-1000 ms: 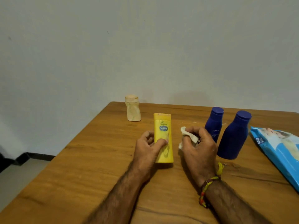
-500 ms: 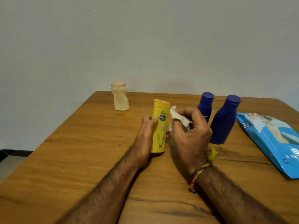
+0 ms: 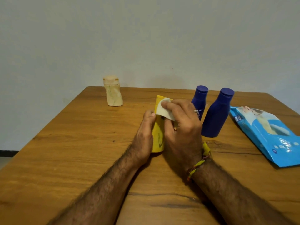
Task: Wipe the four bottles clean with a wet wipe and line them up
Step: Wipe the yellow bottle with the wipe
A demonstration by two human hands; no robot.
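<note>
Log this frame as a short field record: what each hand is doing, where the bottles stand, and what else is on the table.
left hand: grips the yellow plastic bottle, upright on the wooden table
right hand: presses a white wet wipe against the yellow bottle's top
beige bottle: upright, far left, apart
two dark blue bottles: upright, side by side, right of the hands
blue wipes pack: lying flat at the right edge

The left hand [image 3: 143,135] is holding the yellow bottle [image 3: 157,138] standing on the wooden table [image 3: 81,143]. The right hand [image 3: 181,127] is pressing a white wipe [image 3: 164,109] against the bottle's top. Two blue bottles [image 3: 215,114] are standing just beside it. A cream bottle [image 3: 113,91] is standing far back. A blue wipe pack [image 3: 266,133] is lying on the right.
</note>
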